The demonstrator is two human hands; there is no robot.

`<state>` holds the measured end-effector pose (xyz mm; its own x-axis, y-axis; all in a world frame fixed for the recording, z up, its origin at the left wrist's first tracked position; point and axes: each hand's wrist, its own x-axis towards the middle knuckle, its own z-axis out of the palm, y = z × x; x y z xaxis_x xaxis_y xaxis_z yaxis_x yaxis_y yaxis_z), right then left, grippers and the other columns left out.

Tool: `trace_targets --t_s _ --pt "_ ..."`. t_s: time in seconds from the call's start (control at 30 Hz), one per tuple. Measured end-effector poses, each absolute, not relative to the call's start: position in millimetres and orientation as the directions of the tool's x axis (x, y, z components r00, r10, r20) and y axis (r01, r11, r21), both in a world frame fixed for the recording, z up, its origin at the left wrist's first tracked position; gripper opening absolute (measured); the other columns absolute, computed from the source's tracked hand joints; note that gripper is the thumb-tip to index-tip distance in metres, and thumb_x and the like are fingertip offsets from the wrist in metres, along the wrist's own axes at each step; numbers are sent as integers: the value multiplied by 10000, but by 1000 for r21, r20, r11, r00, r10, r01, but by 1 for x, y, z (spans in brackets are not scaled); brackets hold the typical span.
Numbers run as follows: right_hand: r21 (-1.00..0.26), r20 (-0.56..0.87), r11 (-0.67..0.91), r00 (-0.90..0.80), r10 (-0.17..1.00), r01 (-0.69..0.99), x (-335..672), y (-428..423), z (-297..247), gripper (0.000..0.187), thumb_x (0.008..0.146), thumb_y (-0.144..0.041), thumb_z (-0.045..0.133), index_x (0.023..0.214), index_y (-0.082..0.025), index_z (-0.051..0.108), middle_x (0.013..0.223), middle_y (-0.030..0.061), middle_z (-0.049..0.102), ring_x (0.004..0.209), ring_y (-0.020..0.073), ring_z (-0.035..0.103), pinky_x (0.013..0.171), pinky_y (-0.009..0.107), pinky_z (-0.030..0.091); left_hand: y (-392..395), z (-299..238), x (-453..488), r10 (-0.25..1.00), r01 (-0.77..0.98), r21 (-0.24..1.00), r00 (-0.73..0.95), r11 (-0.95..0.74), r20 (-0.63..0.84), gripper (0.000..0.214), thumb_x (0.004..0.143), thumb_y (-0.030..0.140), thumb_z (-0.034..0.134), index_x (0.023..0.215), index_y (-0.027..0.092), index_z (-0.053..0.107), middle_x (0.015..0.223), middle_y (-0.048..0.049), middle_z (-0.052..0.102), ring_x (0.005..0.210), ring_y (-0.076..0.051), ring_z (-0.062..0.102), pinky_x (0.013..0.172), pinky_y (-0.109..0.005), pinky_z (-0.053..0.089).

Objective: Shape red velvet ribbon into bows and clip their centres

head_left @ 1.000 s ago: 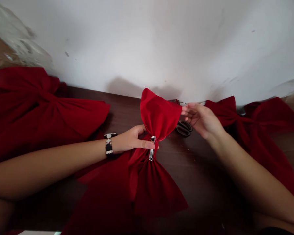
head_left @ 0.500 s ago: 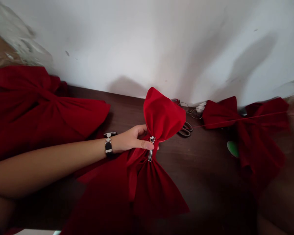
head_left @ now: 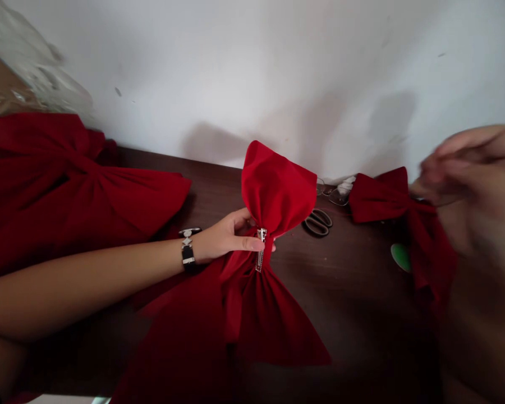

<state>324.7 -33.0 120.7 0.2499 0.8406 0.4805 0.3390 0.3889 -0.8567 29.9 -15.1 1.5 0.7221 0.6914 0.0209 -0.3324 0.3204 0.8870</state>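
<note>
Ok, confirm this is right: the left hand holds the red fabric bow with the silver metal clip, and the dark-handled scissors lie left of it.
The dark-handled scissors lie right of the red fabric bow, not left, as the head view shows. The left hand does hold that bow with the silver metal clip.

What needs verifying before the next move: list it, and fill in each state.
1. Left hand gripping the held red bow at its gathered middle: ok.
2. Metal clip lying lengthwise over that middle: ok, with the thumb across it.
3. Clip firmly fastened: cannot tell.
4. Right hand with a secure hold: cannot tell, it is blurred.
5. Scissors wholly in view: not ok, only the handles show.
</note>
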Motion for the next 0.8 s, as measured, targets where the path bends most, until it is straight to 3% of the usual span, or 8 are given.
trace_targets --t_s 0.07,0.13,0.17,0.4,0.67,0.8 --pt "-805 295 320 -132 946 500 312 -39 120 70 789 -265 677 842 -222 694 695 25 607 621 110 573 536 238 439 -15 1 31 699 -370 869 714 330 38 348 705 172 792 983 147 584 890 -49 705 800 -182 704 776 -323 557" --pt "-737 61 320 -413 909 596 307 -40 115 157 824 -364 657 867 -223 713 696 36 649 638 138 615 551 244 476 -16 1 31 696 -390 852 717 348 44 358 717 162 781 1010 154 575 914 -55 711 821 -194 707 787 -343 558" --pt "-724 11 331 -469 883 605 306 -39 111 182 836 -387 644 868 -224 719 710 40 665 658 151 630 567 250 493 -16 2 31 692 -393 848 721 356 44 361 722 161 777 1018 155 571 924 -59 713 826 -197 708 782 -345 560" --pt "-781 195 361 -350 916 510 274 -33 80 128 847 -309 636 837 -204 709 787 24 697 724 151 646 670 266 511 -17 3 31 633 -377 865 769 330 94 346 748 147 756 1062 138 610 961 -79 721 854 -190 708 804 -330 561" --pt "-619 522 646 -380 763 446 256 -35 46 144 847 -202 604 710 -213 647 730 26 624 690 154 572 623 268 454 -15 7 32 538 -262 907 841 330 47 351 729 221 782 1038 113 655 942 -112 731 829 -186 704 773 -294 556" --pt "-580 554 686 -404 728 439 253 -36 34 135 830 -198 602 699 -219 628 635 8 589 574 135 525 553 251 435 -14 8 32 498 -220 921 867 322 33 370 718 280 790 1023 116 658 972 -117 726 838 -189 697 779 -303 559"
